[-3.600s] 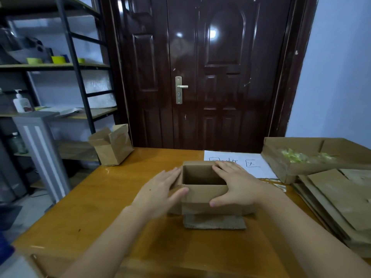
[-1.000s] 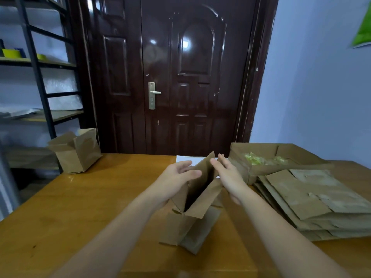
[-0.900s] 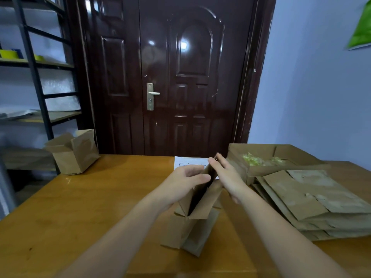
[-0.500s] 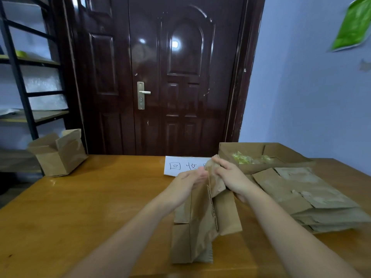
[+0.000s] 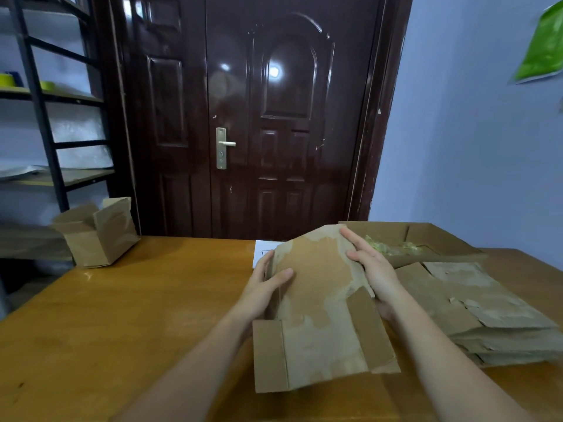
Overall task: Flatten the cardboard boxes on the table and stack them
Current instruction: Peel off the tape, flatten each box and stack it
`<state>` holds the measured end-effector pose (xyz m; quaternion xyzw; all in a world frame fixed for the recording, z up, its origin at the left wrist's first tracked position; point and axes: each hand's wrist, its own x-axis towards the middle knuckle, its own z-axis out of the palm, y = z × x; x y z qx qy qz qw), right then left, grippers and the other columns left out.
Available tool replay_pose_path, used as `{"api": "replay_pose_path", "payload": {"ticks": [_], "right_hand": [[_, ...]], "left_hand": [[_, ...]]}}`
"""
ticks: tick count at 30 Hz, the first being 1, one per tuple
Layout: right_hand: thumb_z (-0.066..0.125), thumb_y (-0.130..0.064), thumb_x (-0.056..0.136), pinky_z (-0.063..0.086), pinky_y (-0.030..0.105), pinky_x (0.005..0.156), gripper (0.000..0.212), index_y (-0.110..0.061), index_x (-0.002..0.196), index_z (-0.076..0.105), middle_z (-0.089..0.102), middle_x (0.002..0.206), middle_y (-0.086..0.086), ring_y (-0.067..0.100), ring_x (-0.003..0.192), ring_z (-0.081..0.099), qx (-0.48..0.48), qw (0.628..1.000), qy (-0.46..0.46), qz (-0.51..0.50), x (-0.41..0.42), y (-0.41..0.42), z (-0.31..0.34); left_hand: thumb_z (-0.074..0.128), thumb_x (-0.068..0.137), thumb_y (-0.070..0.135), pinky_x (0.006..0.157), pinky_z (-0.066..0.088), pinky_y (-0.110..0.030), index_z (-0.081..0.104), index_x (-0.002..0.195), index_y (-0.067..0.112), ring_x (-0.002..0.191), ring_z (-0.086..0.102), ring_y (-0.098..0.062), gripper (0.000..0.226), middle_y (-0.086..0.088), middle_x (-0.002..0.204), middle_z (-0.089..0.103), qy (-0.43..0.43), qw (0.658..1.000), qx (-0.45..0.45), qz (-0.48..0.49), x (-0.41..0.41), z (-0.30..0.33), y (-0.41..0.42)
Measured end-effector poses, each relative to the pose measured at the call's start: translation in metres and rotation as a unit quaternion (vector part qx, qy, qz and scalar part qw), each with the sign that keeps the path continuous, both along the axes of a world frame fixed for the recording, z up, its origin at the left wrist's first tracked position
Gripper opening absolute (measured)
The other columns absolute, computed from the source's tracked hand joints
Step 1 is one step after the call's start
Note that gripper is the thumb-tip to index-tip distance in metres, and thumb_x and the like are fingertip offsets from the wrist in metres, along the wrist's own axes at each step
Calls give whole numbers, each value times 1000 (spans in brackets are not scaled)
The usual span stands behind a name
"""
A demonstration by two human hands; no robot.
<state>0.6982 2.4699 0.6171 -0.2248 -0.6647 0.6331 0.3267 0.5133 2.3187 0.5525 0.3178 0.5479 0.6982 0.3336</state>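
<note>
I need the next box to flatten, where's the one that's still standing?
In the head view the unflattened box sits at the table's far left corner, beside the metal shelf, well away from both hands.

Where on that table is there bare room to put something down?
Bare wood spans the table between the open box at the far left and the hands' flattened box. The right side is crowded: the flat stack and tray.

Flat box (image 5: 320, 303) mid-table — stack (image 5: 487, 309) right, open box (image 5: 97, 233) far-left.
</note>
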Motion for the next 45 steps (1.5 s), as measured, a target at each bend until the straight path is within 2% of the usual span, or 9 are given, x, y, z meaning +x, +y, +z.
{"api": "replay_pose_path", "payload": {"ticks": [3,7,15,25,31,36,39,41,45], "right_hand": [[47,-11,100,57,20,60,47,-46,123,69,75,107,-17,11,89,74,-20,1000,12,3,3,7,-5],[65,-31,96,59,33,81,36,-43,130,65,72,122,-8,16,104,72,-64,997,-3,38,4,9,-10],[98,-42,53,32,30,116,133,-27,160,21,29,162,1,10,144,31,161,928,-318,106,-7,5,-50],[90,-58,61,20,37,122,126,-23,160,20,-6,168,4,29,154,10,328,813,-469,112,-28,8,-74],[75,-60,79,8,58,122,101,-46,157,12,-13,168,-7,29,154,-9,432,733,-489,191,-31,10,-67],[55,-60,95,1,52,123,80,-48,158,6,-11,168,-9,27,153,-17,417,701,-518,258,-31,12,-70],[40,-82,87,8,57,120,85,-51,156,0,-6,168,-13,29,153,-7,436,678,-551,216,-30,7,-75],[29,-95,76,16,57,116,99,-47,157,-1,5,166,-12,32,149,8,462,663,-564,168,-30,1,-79],[16,-100,65,27,53,105,110,-39,156,22,34,147,0,30,131,32,509,660,-549,73,-30,-10,-84]], "left_hand": [[97,65,40,70,62,-28,45,148,47,95,73,-8,99,16,130,54,-10,1000,6,4,-6,5,-2],[99,62,39,85,59,-33,49,149,37,115,60,-14,100,12,140,43,117,987,-76,77,-16,14,-7],[95,59,58,98,42,-27,37,156,23,129,38,-14,119,12,149,17,269,926,-264,9,-32,-2,-19],[65,22,98,121,21,-47,11,164,24,152,8,-35,168,-9,168,2,486,732,-472,-72,-32,-23,-21],[65,59,93,114,24,-49,57,141,23,147,19,-34,108,-8,167,19,616,632,-466,-67,-19,-9,-21],[59,87,74,73,35,-35,53,80,22,93,62,-26,53,-6,107,70,698,585,-408,-62,19,-3,-28],[39,69,100,90,41,-41,63,113,22,109,59,-25,93,-5,128,65,671,590,-443,-72,29,-15,-37],[20,63,107,121,21,-51,32,159,20,151,30,-25,130,-2,165,33,655,586,-468,-98,24,-22,-47],[2,55,111,124,-10,-54,-10,164,26,158,-13,-24,139,3,172,-11,607,617,-496,-79,-13,-39,-62]]}}
